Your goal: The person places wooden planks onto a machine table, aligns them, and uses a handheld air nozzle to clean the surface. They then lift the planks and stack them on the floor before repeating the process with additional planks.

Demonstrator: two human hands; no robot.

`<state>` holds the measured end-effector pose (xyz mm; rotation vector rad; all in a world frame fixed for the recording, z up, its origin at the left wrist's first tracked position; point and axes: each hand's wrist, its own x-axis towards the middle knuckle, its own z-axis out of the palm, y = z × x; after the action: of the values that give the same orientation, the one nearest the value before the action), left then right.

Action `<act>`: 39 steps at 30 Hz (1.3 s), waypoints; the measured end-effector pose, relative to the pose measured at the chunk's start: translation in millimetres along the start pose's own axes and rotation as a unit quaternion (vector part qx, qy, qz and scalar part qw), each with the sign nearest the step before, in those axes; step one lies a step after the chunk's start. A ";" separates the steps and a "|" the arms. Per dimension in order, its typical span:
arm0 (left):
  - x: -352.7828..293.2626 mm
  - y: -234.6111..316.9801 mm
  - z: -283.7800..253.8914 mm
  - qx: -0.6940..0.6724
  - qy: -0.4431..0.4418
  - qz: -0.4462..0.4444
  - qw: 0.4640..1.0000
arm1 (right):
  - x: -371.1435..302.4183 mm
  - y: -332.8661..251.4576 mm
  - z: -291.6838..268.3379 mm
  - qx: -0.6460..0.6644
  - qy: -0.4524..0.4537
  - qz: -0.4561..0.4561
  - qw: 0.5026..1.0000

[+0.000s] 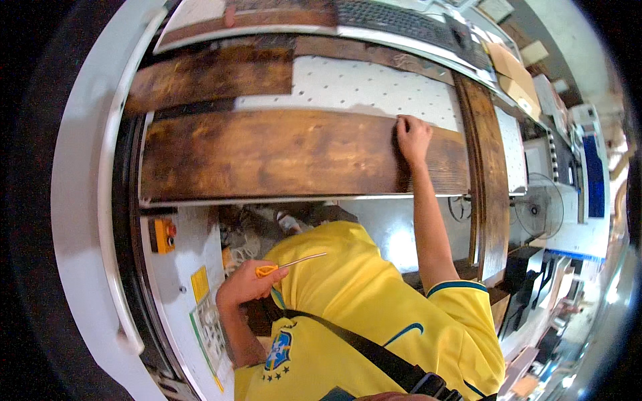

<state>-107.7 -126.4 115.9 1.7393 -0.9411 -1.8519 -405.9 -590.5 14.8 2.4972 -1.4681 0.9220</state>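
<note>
My left hand [249, 286] is closed round the orange-yellow handle of a screwdriver [311, 257], held in front of my body with its thin metal shaft pointing right. My right hand [416, 139] reaches forward over a long dark-stained wooden board [281, 155]. Its curled fingers are at the board's far edge, near the right end, where parallel grooves show in the wood. The board lies flat along the near side of a white perforated bed [354, 83]; the fingertips are partly hidden.
A shorter brown board [214, 72] lies at the far left, and narrow boards [491, 154] stretch along the right. Beyond the bed sit a keyboard [394, 23] and a cardboard box [511, 77]. An orange box with a red button [162, 235] is at the left, a fan [535, 208] at the right.
</note>
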 end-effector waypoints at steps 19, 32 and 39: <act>122.8 214.3 94.9 0.276 -0.023 0.196 0.941 | -4.4 -4.8 -30.4 0.136 -0.044 -0.027 0.989; 206.7 431.0 215.7 0.360 0.169 0.367 0.841 | -35.2 19.3 22.7 0.506 -0.106 0.086 0.851; 272.8 493.8 265.6 0.370 0.108 0.375 0.843 | -41.9 4.3 80.7 0.356 -0.018 -0.033 0.934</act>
<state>-470.6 -606.4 279.4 1.5177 -2.0429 -0.7934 -388.1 -591.3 -74.5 3.0175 -1.1868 1.6392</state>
